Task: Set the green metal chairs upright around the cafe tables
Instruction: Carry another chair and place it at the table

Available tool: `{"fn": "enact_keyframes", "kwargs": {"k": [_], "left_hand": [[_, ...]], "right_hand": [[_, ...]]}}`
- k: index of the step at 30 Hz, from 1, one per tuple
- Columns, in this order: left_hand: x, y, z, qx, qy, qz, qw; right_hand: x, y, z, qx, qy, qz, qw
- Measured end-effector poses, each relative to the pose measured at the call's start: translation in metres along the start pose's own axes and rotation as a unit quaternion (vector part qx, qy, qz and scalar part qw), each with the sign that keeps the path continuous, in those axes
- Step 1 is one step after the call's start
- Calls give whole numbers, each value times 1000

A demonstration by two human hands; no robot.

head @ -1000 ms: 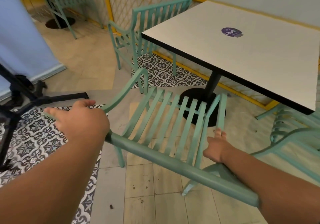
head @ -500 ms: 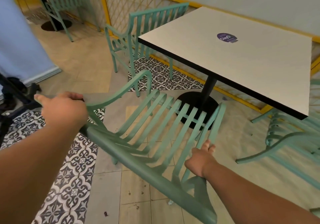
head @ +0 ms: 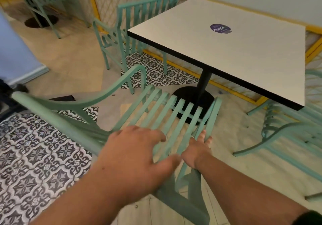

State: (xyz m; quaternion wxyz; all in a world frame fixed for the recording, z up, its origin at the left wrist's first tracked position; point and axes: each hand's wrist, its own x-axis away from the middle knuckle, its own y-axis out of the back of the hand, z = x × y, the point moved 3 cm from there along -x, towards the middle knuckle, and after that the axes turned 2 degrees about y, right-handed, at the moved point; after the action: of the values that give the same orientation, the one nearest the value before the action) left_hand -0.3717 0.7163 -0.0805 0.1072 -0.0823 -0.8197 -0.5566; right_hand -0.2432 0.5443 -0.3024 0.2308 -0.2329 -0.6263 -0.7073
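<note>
At the frame's centre, the right hand is gripping the tilted green chair by its slatted side while the left hand is hovering spread-fingered over it, below the white table.

Chair: green slatted metal, tilted, in front of the table, its armrest curving up at left.
Left hand: fingers spread, over the chair's near edge; contact unclear from blur.
Right hand: grips the slat frame at its right side.
Table: white square top, black edge, black pedestal, purple sticker on top.
Second chair: upright beyond the table's left corner.
Third chair: at right, partly under the table.
Floor: patterned tiles at left, beige elsewhere.
</note>
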Motion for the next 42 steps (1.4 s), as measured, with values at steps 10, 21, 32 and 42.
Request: {"fn": "enact_keyframes", "kwargs": {"k": [10, 21, 32, 42], "left_hand": [[-9, -44, 2, -185, -29, 31, 982], [-9, -48, 3, -244, -56, -6, 968], [0, -50, -5, -248, -59, 3, 967], [7, -61, -22, -240, -48, 48, 968]], "right_hand": [[-2, 3, -7, -33, 30, 6, 999], [-43, 27, -40, 224, 176, -19, 958], [-27, 12, -65, 257, 187, -6, 948], [-25, 7, -87, 239, 172, 16, 955]]}}
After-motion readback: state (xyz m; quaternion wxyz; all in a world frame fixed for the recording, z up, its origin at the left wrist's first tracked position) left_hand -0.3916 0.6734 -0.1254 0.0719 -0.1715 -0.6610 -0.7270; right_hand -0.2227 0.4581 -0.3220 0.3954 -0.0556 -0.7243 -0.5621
